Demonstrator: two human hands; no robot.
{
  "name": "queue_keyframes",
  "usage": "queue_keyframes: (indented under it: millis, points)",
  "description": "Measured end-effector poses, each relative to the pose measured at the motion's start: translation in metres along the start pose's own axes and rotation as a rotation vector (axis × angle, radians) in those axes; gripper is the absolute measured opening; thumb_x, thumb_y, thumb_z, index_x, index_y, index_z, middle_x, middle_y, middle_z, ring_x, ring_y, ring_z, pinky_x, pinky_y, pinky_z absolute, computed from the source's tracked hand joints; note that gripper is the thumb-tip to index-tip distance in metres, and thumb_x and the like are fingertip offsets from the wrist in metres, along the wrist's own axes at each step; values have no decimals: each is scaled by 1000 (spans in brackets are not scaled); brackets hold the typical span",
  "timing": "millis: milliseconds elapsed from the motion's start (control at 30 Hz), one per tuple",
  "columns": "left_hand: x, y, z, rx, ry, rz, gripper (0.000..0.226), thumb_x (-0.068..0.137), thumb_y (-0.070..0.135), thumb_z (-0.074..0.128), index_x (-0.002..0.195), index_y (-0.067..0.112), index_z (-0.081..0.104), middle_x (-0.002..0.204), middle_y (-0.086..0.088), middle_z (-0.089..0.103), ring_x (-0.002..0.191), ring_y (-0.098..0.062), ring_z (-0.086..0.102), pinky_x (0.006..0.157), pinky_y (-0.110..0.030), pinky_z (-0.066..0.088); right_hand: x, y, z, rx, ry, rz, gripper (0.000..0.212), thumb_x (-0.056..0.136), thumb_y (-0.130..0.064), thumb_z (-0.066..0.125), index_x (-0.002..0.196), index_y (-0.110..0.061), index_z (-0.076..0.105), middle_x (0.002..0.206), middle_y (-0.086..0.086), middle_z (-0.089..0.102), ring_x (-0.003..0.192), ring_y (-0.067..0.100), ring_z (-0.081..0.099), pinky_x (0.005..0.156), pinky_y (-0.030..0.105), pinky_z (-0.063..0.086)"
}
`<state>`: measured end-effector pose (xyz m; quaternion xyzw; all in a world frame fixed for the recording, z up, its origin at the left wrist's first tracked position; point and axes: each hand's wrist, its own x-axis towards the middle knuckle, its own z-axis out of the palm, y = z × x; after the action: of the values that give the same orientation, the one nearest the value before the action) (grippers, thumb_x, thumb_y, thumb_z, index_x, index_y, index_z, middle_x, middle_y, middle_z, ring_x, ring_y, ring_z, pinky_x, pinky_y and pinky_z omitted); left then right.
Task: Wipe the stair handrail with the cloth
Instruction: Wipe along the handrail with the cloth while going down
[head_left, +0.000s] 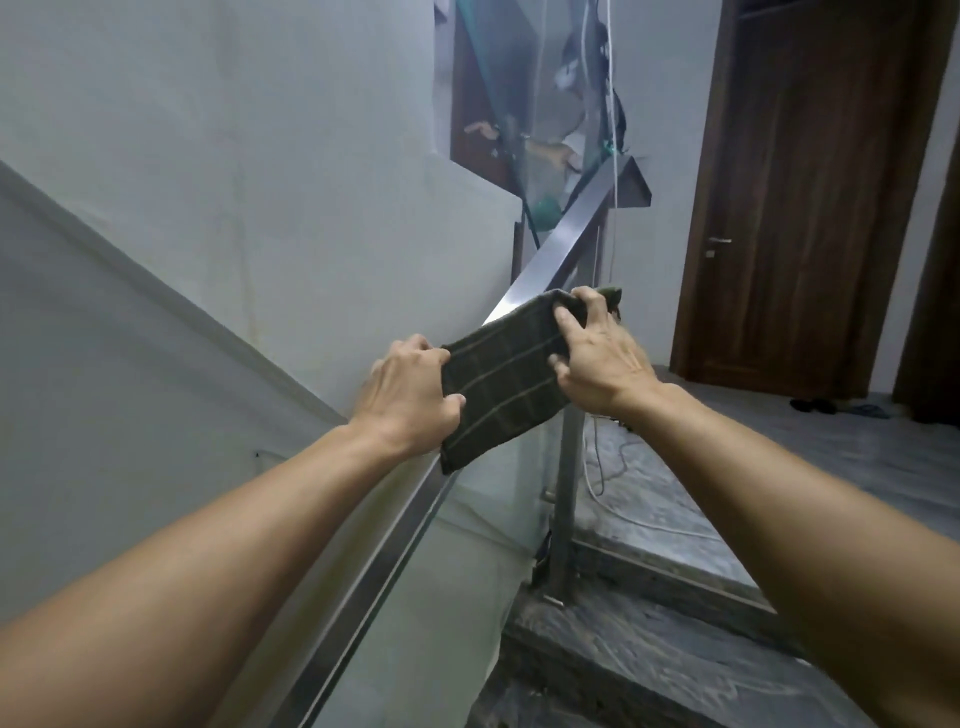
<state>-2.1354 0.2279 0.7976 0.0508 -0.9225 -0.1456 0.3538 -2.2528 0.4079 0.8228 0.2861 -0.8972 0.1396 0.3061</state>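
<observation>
Cloth (501, 382), dark with pale stripes, draped over the sloping steel handrail (553, 244) above a glass panel (483, 519). Left hand (410, 395): grip closed on the cloth's lower end. Right hand (597, 353): grip closed on its upper end.

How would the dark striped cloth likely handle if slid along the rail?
Probably floppy: the cloth drapes over the handrail, its corner hanging off the edge. Likely light. Each hand, left hand and right hand, holds one end, so it may slide easily on smooth metal.
</observation>
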Motion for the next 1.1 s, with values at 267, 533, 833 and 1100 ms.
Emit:
queue_keyframes:
  millis: [267,533,833,1100]
  points:
    - [83,15,34,88,-87,-179,23,82,29,61,82,8,51,107,-16,50,109,-35,48,90,-43,45,129,33,22,70,-119,-109,48,97,-26,33,145,-20,30,158,-3,3,134,36,33,110,47,31]
    - [127,27,62,212,-65,-192,37,77,28,48,98,2,65,123,-16,50,117,-34,40,96,-43,38,202,52,41,82,-202,-268,52,88,-17,35,138,-24,48,161,-1,-17,149,23,-2,121,40,1]
    - [172,37,101,23,-292,-86,71,98,36,33,148,-2,-2,158,-22,-8,148,-31,-7,121,-41,1,231,73,49,-172,-238,-344,60,96,-35,21,152,-17,10,163,6,2,149,19,-4,119,37,-5]
    - [139,26,103,85,-273,-101,71,99,36,31,148,3,-8,159,-16,-13,148,-27,-10,121,-40,0,212,69,58,-169,-218,-425,62,94,-40,16,151,-17,21,161,3,16,149,16,6,119,36,-4]
